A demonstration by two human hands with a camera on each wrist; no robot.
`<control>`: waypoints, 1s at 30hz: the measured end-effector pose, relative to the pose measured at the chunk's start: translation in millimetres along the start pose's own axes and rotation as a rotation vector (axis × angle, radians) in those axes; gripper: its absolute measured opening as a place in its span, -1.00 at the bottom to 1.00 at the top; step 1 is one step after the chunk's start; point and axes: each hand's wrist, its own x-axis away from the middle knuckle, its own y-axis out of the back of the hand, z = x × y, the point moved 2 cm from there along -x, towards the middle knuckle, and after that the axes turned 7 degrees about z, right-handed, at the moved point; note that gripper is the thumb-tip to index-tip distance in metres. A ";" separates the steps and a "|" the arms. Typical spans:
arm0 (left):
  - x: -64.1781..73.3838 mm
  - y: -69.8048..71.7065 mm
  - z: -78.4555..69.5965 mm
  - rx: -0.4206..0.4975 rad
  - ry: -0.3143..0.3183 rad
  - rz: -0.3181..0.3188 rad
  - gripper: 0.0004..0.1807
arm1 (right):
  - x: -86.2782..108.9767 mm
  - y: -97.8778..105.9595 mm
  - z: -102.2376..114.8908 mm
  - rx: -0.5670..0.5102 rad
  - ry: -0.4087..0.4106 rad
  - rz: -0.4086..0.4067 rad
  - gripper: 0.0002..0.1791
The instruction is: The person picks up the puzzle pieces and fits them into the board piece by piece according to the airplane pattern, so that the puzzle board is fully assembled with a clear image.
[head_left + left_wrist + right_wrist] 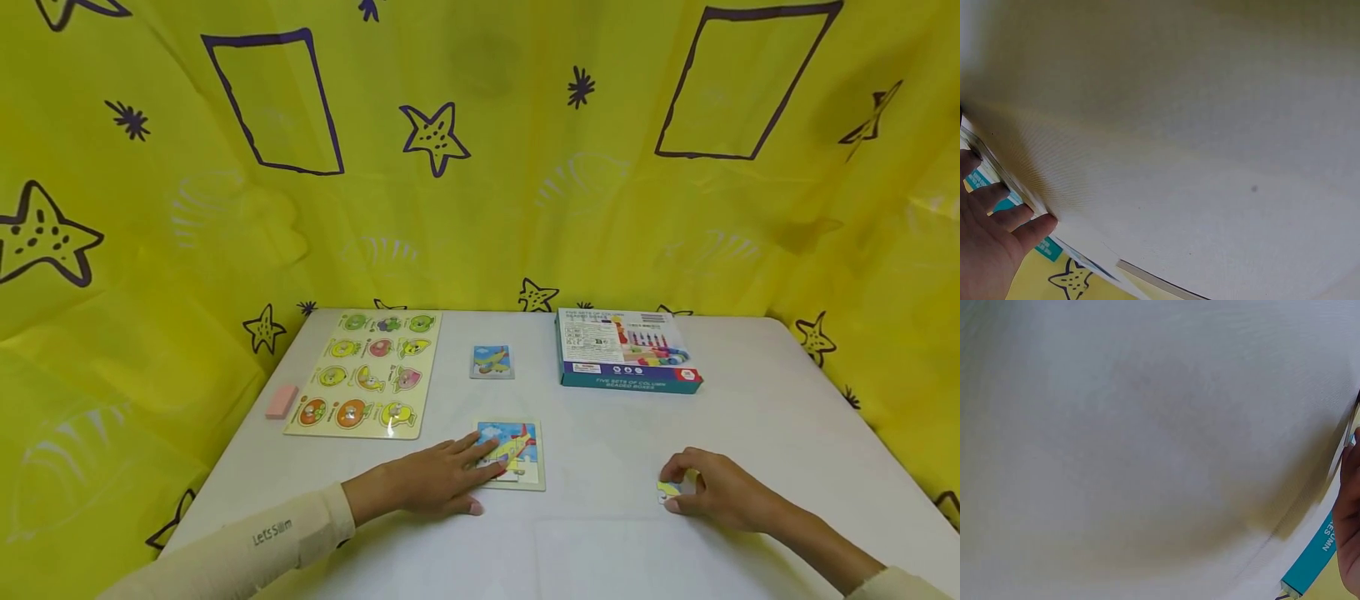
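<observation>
My left hand (437,477) lies flat with its fingers extended across the left part of a small airplane jigsaw puzzle (527,442) in a light tray. Its fingertips touch the picture, and white patches show in the lower part. Over to the right, my right hand (723,492) pinches a yellow, white and blue puzzle piece (667,492) between thumb and fingers, at or just above the table. In the left wrist view, the left hand (991,231) shows at the lower left edge. Only part of the right hand (1349,531) enters the right wrist view.
Behind the puzzle lies a small airplane picture card (492,362). A fruit peg board (427,400) sits at the left, beside a pink block (281,402). At the back right is a beaded-box carton (630,350). A yellow patterned curtain (480,225) hangs around the white table (600,550).
</observation>
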 end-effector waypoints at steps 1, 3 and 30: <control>0.0 0.0 0.0 0.003 0.000 0.002 -0.30 | -0.1 -0.4 -0.2 0.007 0.000 -0.003 -0.71; 0.1 0.0 -0.1 0.005 0.000 0.004 -0.30 | -0.3 -0.9 -0.4 0.017 -0.003 -0.009 -0.74; 0.7 1.4 0.3 -0.001 0.004 0.001 -0.31 | 3.2 -6.8 -3.1 0.053 -0.051 -0.189 -0.66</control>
